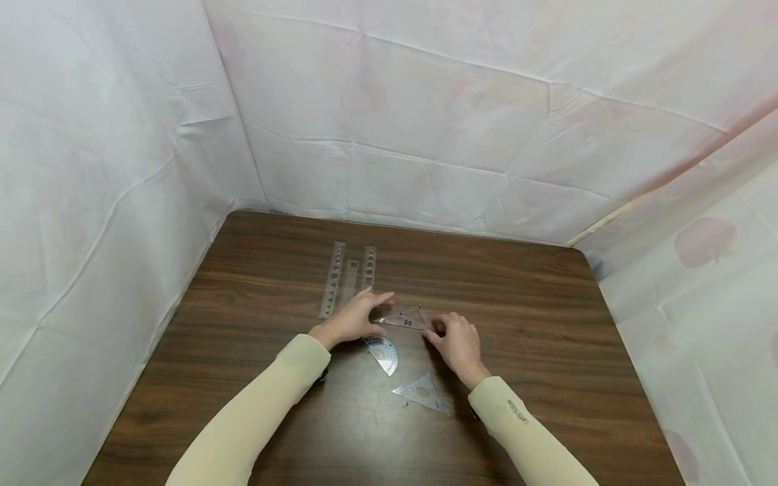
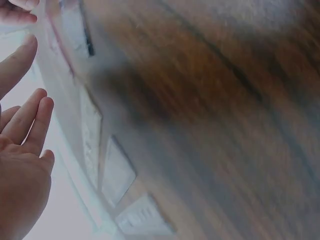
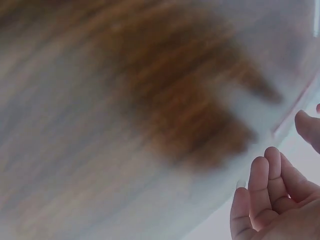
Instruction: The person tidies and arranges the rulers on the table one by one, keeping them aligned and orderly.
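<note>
A clear triangular set square (image 1: 408,317) with a pinkish tint lies in front of me, between my two hands. My left hand (image 1: 352,318) is beside its left tip, thumb and fingers spread apart; in the left wrist view the fingers (image 2: 30,122) are straight with nothing between them. At the right corner is my right hand (image 1: 460,344), thumb and forefinger close around that end in the head view. The right wrist view shows its fingers (image 3: 260,187) loosely extended, apart from the thumb. A clear protractor (image 1: 384,354) lies just below the left hand.
Another clear set square (image 1: 423,393) rests nearer me on the brown wooden table (image 1: 535,304). Beyond the left hand, three clear rulers lie side by side: a left one (image 1: 331,280), a shorter middle one (image 1: 350,282) and a right one (image 1: 369,264). Pale cloth (image 1: 425,101) hangs around the table.
</note>
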